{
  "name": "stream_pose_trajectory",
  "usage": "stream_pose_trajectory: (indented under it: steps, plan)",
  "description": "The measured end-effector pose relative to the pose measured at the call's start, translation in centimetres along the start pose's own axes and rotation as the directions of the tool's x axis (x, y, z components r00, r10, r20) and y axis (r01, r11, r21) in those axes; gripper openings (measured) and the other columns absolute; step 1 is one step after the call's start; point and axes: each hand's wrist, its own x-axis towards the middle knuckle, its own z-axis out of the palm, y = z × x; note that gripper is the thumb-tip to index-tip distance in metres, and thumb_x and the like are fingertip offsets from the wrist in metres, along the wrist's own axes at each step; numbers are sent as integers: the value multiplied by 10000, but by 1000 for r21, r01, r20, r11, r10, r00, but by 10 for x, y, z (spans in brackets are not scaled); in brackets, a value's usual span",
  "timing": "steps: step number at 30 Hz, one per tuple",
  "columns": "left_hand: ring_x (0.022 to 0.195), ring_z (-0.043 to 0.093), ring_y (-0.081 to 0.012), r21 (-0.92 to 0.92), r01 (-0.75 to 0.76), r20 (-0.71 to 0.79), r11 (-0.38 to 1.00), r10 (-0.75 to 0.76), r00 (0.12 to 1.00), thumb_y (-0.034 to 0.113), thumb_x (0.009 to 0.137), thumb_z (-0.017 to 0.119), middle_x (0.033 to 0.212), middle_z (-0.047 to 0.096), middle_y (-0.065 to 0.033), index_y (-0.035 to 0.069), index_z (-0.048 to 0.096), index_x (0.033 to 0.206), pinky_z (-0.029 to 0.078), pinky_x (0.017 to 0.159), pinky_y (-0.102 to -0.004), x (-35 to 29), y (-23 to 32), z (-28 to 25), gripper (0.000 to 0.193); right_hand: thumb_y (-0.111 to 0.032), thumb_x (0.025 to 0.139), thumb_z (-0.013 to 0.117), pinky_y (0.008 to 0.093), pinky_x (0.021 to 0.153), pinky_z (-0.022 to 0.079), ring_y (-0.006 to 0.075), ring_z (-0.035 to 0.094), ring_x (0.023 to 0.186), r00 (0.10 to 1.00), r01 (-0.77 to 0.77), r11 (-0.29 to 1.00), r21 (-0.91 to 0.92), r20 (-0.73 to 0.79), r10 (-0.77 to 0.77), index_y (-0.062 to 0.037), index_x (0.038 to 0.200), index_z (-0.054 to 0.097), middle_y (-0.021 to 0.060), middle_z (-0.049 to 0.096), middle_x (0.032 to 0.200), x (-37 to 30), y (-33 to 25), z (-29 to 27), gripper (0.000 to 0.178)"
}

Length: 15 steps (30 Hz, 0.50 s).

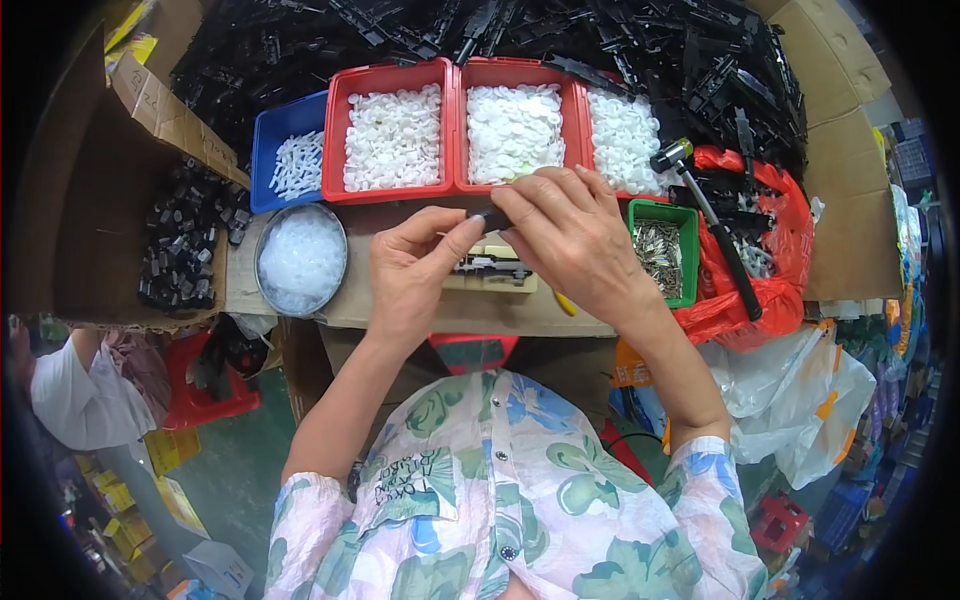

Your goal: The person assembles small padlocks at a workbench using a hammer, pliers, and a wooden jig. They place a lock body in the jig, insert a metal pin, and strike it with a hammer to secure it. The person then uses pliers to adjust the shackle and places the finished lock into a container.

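Note:
My left hand (415, 265) pinches a small black plastic piece (488, 217) between thumb and fingertips. From the other side, the fingers of my right hand (572, 228) close on the same piece, hiding much of it. Just below them on the bench lies a cream-coloured block (500, 284). A black and silver mechanism (490, 265) rests in that block, partly covered by my hands. Beyond my hands stand red bins of small white plastic parts (405, 135) (515, 125).
To the left are a round metal bowl of clear pieces (300, 262), a blue bin (262, 160) and a carton of black blocks (180, 235). A green bin of metal pins (685, 215), a hammer (722, 235) and a red bag (795, 240) sit right. Black parts (700, 90) pile behind.

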Motion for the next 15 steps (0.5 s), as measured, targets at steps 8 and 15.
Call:
stream_pose_trajectory:
  steps: [8, 15]
  plan:
    - [760, 586, -51, 129, 63, -114, 990, -48, 992, 122, 942, 715, 902, 703, 0, 21, 747, 1018, 419, 686, -195, -16, -2, -27, 130, -199, 781, 781, 397, 806, 434, 236, 590, 1013, 980, -179, 933, 313, 145, 139, -67, 1085, 654, 54, 612, 1047, -24, -10, 10, 355]
    - [906, 584, -70, 426, -107, -146, 898, 185, 972, 84, 967, 680, 1000, 660, -28, -28, 718, 1055, 452, 789, -222, -13, -9, -57, 148, -187, 784, 779, 414, 793, 435, 263, 576, 983, 940, -307, 889, 338, 253, 229, -55, 1052, 667, 68, 592, 1008, -28, -38, 32, 318]
